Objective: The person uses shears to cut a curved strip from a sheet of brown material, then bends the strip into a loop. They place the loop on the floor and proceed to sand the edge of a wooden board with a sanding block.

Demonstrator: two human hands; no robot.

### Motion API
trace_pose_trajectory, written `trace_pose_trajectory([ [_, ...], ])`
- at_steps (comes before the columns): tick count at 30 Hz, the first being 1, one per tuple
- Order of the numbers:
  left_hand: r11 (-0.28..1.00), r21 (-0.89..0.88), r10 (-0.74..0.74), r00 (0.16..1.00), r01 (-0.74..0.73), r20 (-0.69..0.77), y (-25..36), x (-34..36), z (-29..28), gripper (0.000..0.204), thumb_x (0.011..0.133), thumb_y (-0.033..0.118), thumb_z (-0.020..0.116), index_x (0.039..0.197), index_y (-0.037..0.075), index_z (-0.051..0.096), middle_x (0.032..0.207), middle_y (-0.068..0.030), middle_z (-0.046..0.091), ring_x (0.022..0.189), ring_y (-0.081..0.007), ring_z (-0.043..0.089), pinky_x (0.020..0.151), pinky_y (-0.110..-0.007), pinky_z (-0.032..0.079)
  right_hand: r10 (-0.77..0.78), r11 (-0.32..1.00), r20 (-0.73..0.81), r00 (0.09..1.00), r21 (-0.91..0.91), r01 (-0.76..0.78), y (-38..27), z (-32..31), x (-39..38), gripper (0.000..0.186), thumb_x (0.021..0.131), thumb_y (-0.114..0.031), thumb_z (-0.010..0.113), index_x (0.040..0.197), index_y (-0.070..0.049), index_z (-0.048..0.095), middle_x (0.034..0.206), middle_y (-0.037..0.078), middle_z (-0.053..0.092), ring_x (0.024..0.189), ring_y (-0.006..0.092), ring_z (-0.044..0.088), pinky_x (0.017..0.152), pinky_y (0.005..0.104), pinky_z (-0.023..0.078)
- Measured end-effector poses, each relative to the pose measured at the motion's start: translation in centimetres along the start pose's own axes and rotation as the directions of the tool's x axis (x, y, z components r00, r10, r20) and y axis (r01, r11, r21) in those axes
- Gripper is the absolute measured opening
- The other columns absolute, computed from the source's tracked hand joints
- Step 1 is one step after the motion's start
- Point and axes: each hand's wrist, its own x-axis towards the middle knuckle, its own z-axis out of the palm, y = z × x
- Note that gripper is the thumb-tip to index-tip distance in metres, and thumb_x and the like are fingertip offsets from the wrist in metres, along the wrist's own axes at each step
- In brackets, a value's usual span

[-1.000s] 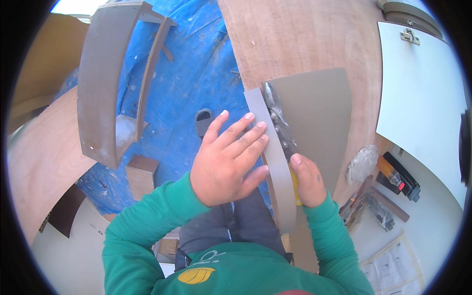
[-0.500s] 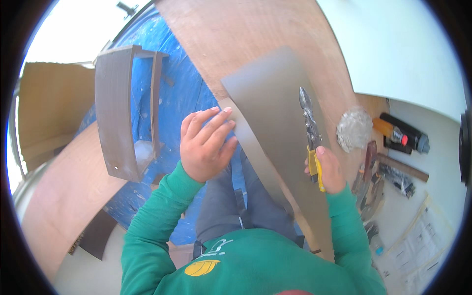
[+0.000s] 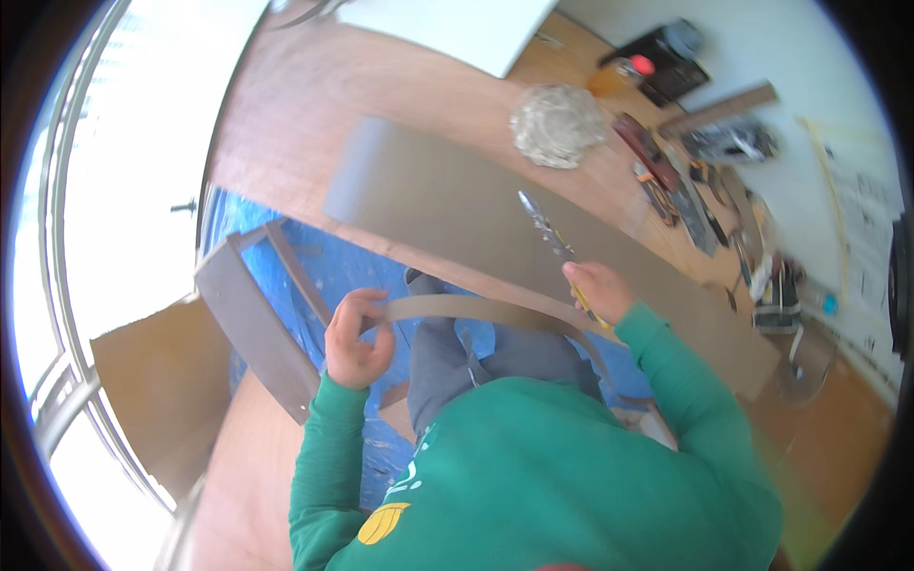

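Observation:
My left hand (image 3: pixel 356 343) pinches the end of a long, thin brown-grey strip (image 3: pixel 476 305). The strip arches in the air in front of my body and curves down toward the right. My right hand (image 3: pixel 606 291) is closed round the yellow handles of metal tin snips (image 3: pixel 547 228), jaws pointing up and away to the left. Whether the jaws are parted is too blurred to tell. Beneath the snips, a long grey-brown panel (image 3: pixel 447 195) lies flat on the plywood bench (image 3: pixel 286 124).
A brown box-like frame (image 3: pixel 257 324) stands left on blue sheeting (image 3: pixel 367 262), beside cardboard (image 3: pixel 162 381). Beyond the panel are a crumpled clear plastic wad (image 3: pixel 558 126), an orange-handled tool (image 3: pixel 614 78), a hand plane (image 3: pixel 645 147) and several other tools by the wall.
My view has turned, so the bench and panel lie more crosswise. My left hand, earlier at the panel's edge with fingers spread, now holds the strip raised off it. The snips remain in my right hand.

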Motion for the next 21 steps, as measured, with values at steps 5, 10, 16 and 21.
trace_pose_trajectory([
  [5,0.986,0.147,0.032,0.958,-0.076,0.283,1.2,-2.8,-2.2,0.025,0.077,0.003,0.074,0.1,-0.002,0.067,0.092,-0.0155,0.068,0.08,-0.0283,0.069,0.072,-0.036,0.055,0.014,0.999,-0.103,0.995,0.033,-0.011,3.2,1.4,-5.5,0.06,0.091,-0.06,0.07,0.099,-0.001,0.068,0.08,0.004,0.062,0.068,0.015,0.062,0.065,0.0329,0.052],
  [10,0.957,0.173,0.116,0.852,-0.234,0.511,4.4,-5.1,-5.8,0.03,0.078,0.014,0.082,0.099,-0.002,0.068,0.082,-0.0134,0.063,0.07,-0.0261,0.062,0.064,-0.035,0.049,0.004,0.967,-0.104,0.995,0.252,0.023,8.0,4.8,-9.6,0.052,0.088,-0.052,0.076,0.101,-0.002,0.069,0.081,0.004,0.063,0.067,0.0153,0.062,0.064,0.0334,0.052],
  [16,0.923,0.125,0.288,0.867,-0.365,0.406,7.2,-6.3,-11.5,0.045,0.083,0.032,0.085,0.1,-0.003,0.064,0.082,-0.0072,0.057,0.071,-0.0164,0.053,0.064,-0.031,0.044,-0.014,0.949,-0.233,0.972,0.303,0.086,11.8,10.0,-13.0,0.048,0.088,-0.048,0.077,0.101,-0.004,0.066,0.082,0.004,0.064,0.066,0.0151,0.063,0.063,0.034,0.052],
  [21,0.86,0.07,0.471,0.839,-0.506,0.273,9.5,-5.8,-18.1,0.049,0.077,0.031,0.089,0.098,0.001,0.058,0.08,-0.0056,0.052,0.071,-0.0192,0.053,0.067,-0.031,0.044,0.037,0.866,-0.343,0.939,0.48,0.141,14.7,12.1,-15.1,0.044,0.087,-0.047,0.078,0.097,-0.005,0.065,0.08,0.004,0.062,0.064,0.016,0.062,0.06,0.0331,0.052],
])
